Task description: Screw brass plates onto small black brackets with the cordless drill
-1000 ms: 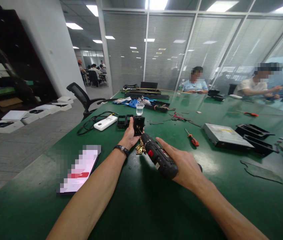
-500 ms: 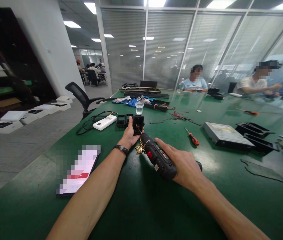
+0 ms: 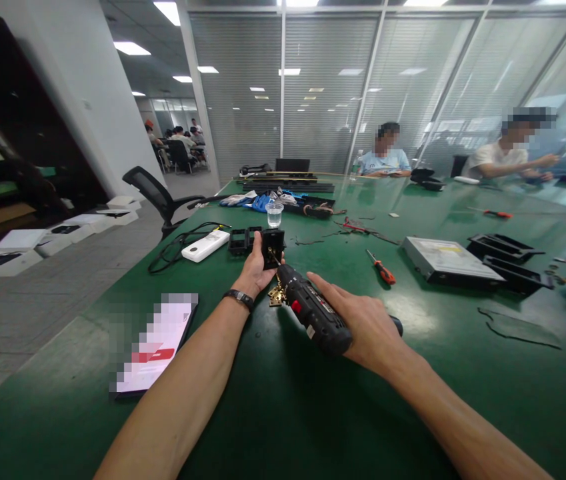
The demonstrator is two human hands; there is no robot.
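My left hand (image 3: 255, 270) is closed round a small black box-shaped part (image 3: 273, 244), thumb up along its left side. Inside that part something brass-coloured shows. My right hand (image 3: 363, 320) grips a black cordless drill (image 3: 317, 313) with a red switch, its index finger stretched along the body. The drill's bit points into the open face of the black part; whether it touches a screw is too small to tell. Brass-coloured metal pieces (image 3: 276, 295) lie on the green table just below the left hand. More black box-shaped parts (image 3: 239, 241) stand left of it.
A phone (image 3: 163, 340) lies by my left forearm. Around the work are a white power bank (image 3: 206, 246), a plastic cup (image 3: 274, 215), a screwdriver (image 3: 383, 269), a silver disc drive (image 3: 447, 260) and black trays (image 3: 517, 273). Two people sit at the table's far side.
The view has shifted slightly, so everything sits a little further left. Both hands keep their grip, and the drill stays pointed into the black part.
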